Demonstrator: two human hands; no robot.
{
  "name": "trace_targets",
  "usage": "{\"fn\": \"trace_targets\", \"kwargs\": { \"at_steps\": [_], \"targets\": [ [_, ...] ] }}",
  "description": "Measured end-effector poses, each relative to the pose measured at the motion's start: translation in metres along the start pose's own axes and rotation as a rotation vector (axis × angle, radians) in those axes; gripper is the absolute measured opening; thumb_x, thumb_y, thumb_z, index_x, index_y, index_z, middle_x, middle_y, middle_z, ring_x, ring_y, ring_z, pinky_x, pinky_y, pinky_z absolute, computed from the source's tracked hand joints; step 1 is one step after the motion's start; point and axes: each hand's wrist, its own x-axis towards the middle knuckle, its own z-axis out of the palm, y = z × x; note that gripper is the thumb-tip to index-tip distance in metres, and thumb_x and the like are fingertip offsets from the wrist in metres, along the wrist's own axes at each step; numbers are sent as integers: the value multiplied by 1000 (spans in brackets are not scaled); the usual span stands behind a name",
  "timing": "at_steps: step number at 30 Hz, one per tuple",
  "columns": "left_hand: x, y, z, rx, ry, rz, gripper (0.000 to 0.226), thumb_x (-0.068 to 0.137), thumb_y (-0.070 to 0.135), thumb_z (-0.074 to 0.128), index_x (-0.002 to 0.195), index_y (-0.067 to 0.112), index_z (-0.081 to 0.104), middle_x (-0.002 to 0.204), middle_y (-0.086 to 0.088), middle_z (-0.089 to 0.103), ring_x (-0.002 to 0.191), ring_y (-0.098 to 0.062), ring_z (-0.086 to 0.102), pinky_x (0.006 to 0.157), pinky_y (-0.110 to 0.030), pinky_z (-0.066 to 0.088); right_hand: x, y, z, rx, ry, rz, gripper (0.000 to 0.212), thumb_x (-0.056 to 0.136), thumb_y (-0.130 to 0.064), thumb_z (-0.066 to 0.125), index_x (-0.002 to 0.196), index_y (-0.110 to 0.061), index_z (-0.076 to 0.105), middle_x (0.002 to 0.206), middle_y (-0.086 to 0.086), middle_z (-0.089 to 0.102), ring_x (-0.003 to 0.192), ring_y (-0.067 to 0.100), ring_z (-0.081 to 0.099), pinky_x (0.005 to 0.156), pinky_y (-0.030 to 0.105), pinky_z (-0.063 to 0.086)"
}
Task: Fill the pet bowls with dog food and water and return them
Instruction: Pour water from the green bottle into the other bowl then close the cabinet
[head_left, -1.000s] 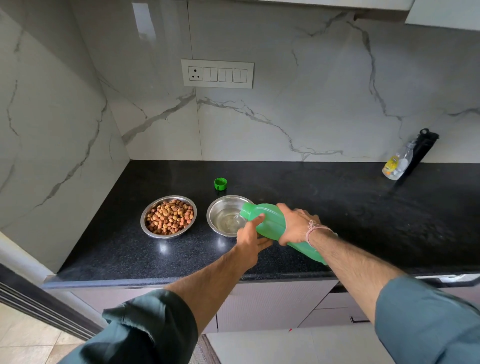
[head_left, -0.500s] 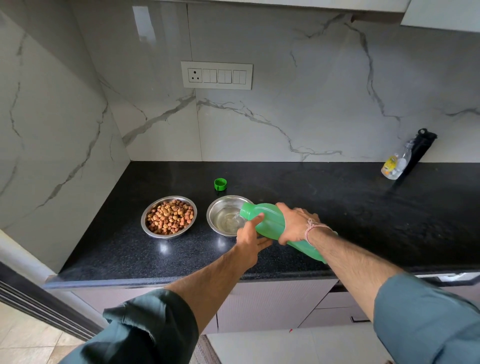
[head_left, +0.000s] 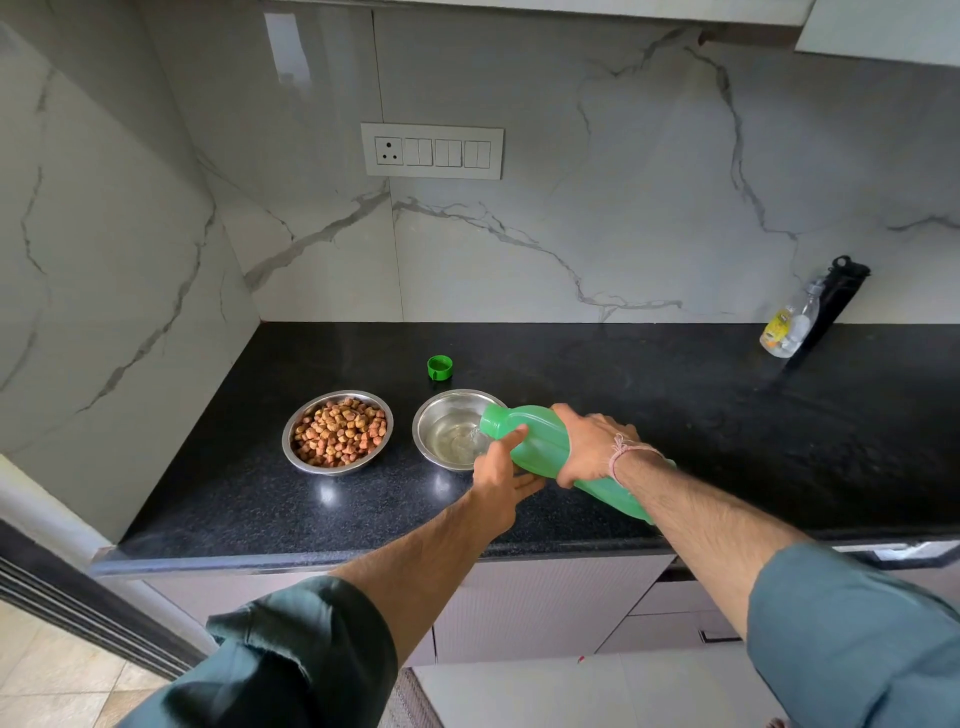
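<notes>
Two steel pet bowls stand side by side on the black counter. The left bowl is heaped with brown dog food. The right bowl holds a little water. A green plastic bottle lies tilted with its open mouth over the right bowl's rim, and water runs from it. My right hand grips the bottle's middle from above. My left hand supports the bottle near its neck, thumb on top and fingers underneath. The bottle's green cap sits on the counter behind the bowls.
A small clear bottle with a yellow label and a black bottle lean on the back wall at the far right. A switch panel is on the marble wall. Cabinet drawers are below the counter edge.
Both hands and the tilted bottle stay nearly still. Water keeps running into the right bowl.
</notes>
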Motion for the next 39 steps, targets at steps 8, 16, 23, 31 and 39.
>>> {"fn": "trace_targets", "kwargs": {
  "at_steps": [8,16,23,31,39],
  "targets": [
    [-1,0,-2,9,-2,5,33,90,35,72,116,17,63,114,-14,73,99,-35,74,92,-49,59,0,-1,0,-4,-5,-2,106,61,-36,86,147,-35,24,124,6,60,112,32,60,98,49,45],
    [-4,2,-2,10,3,6,42,91,37,72,125,16,60,117,-13,72,101,-33,74,93,-48,59,-1,-2,-2,-11,-12,0,107,62,-36,86,148,-35,23,124,6,60,112,32,59,99,50,45],
    [-4,3,-3,26,2,-3,35,92,37,71,119,18,59,117,-13,72,102,-33,73,92,-46,60,-1,-4,-1,-8,-25,8,111,59,-36,87,149,-36,22,122,5,60,112,31,59,99,52,45],
    [-6,3,-2,10,-1,-1,33,90,34,72,114,14,63,113,-17,73,98,-35,74,82,-43,62,-3,-3,-4,-17,-20,7,110,58,-37,87,148,-37,23,122,5,61,112,31,60,99,52,45],
    [-6,3,-1,15,-6,4,48,90,38,72,129,13,59,116,-16,73,99,-33,74,85,-44,62,-5,-5,-7,-24,-27,10,109,59,-36,87,148,-35,23,119,4,62,109,31,62,99,53,47]
  ]
}}
